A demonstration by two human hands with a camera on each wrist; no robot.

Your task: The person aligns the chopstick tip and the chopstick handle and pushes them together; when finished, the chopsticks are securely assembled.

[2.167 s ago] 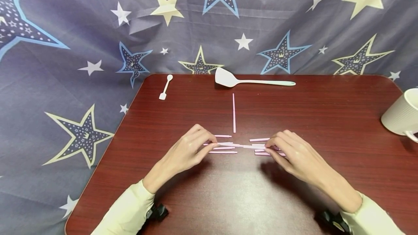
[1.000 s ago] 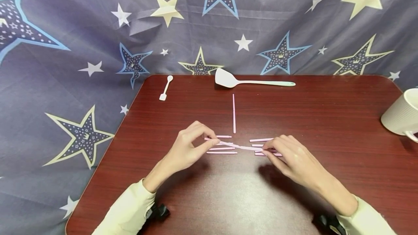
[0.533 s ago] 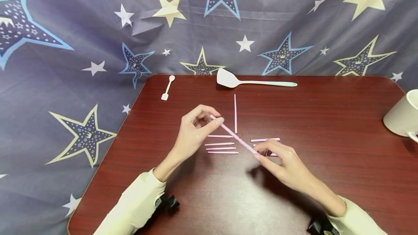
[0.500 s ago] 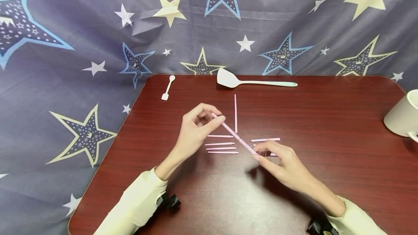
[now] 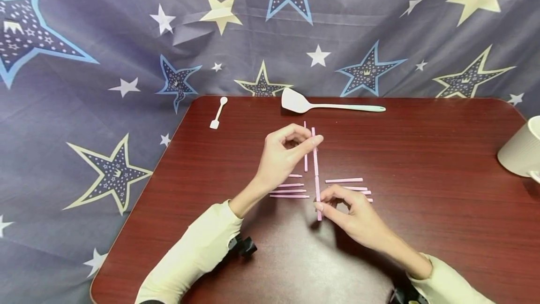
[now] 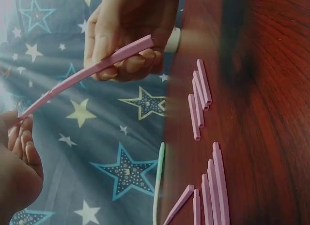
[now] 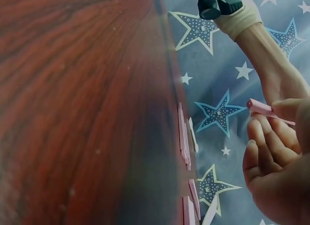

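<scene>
A long pink stick (image 5: 317,168), two square lengths joined end to end, is held raised above the table, running away from the body. My left hand (image 5: 280,158) pinches its far part between thumb and fingers. Lower down, my right hand (image 5: 354,212) pinches the near part, and a short end sticks out past the fingers. The left wrist view shows the joint of the stick (image 6: 51,93) between both hands, with a slight bend there. In the right wrist view the blunt end of the stick (image 7: 259,107) pokes out from the fingers.
Loose pink sticks lie in a left group (image 5: 288,196), partly behind the left arm, and a right group (image 5: 343,180). One more stick (image 5: 305,158) lies lengthwise farther back. A white spatula (image 5: 295,101), a small white double-ended spoon (image 5: 218,114) and a ribbed mug (image 5: 519,149) are on the table.
Both hands have lifted the joined stick from among the loose ones. It has turned from lying crosswise to pointing away, the left hand moving up and right, the right hand slightly nearer.
</scene>
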